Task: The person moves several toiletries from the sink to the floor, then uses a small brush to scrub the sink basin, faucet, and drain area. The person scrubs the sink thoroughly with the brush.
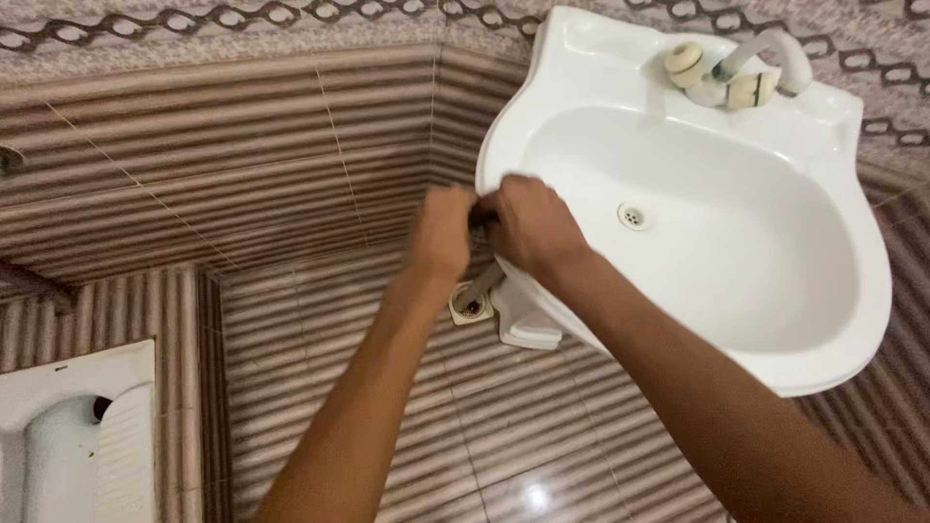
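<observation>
Both my hands meet at the left rim of a white wall-hung washbasin [833,291]. My left hand [441,232] is closed, and my right hand [531,228] is closed too, knuckles up. Between them a small dark object [481,219] shows; I cannot tell what it is or which hand holds it. The basin has a drain hole [633,216] in its bowl and a white tap [736,73] with two round knobs at the back.
Below the basin stand its white pedestal foot [528,324] and a grey waste pipe [481,288] running into a floor drain [470,308]. A white squat toilet pan [68,436] sits on a raised tiled step at lower left. Striped brown tiles cover the floor and walls.
</observation>
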